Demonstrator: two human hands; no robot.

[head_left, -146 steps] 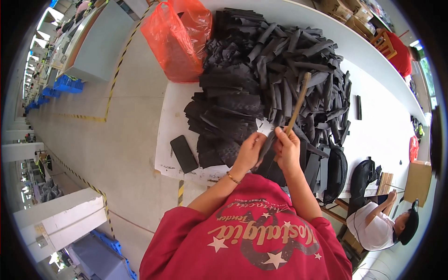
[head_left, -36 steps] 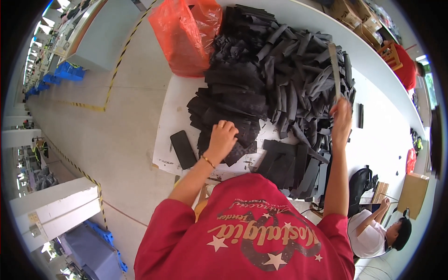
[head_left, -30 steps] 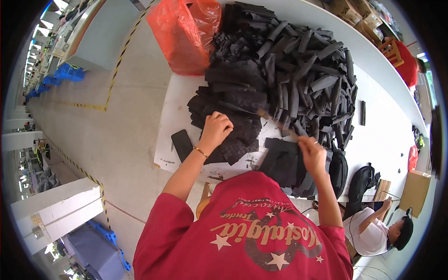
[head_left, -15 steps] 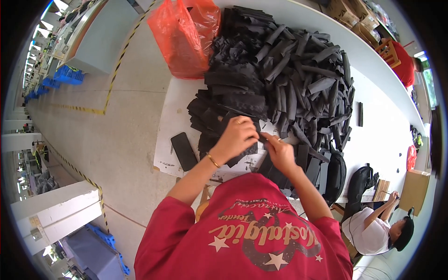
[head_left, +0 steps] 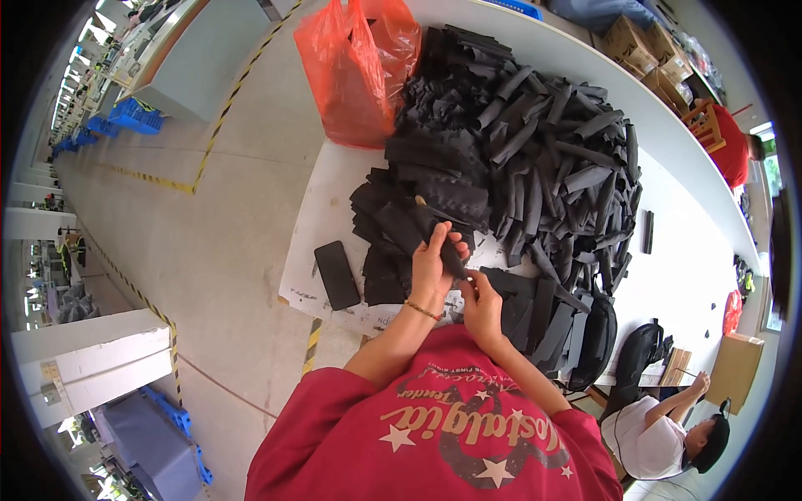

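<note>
My left hand (head_left: 432,265) is turned partly palm up, its fingers wrapped round a narrow black fabric piece (head_left: 452,260). The fingertips of my right hand (head_left: 482,306) pinch the lower end of that same piece. Just above the left hand a small light-tan tip (head_left: 420,200) sticks out among the black cloth; what it belongs to I cannot make out. Stacked flat black fabric pieces (head_left: 380,209) lie beyond and left of my hands. To the right spreads a big heap of curled black fabric pieces (head_left: 535,167). A black phone (head_left: 337,275) lies left of my left hand.
An orange-red plastic bag (head_left: 355,92) stands at the white table's (head_left: 313,200) far left corner. Flat dark strips (head_left: 535,313) and black padded pouches (head_left: 598,321) lie along the near right edge. At the right, another person (head_left: 660,434) in white works at the table.
My left hand has rolled from back-up to palm-up around the black piece. Both hands have come slightly nearer my body. The whole view has shifted a little.
</note>
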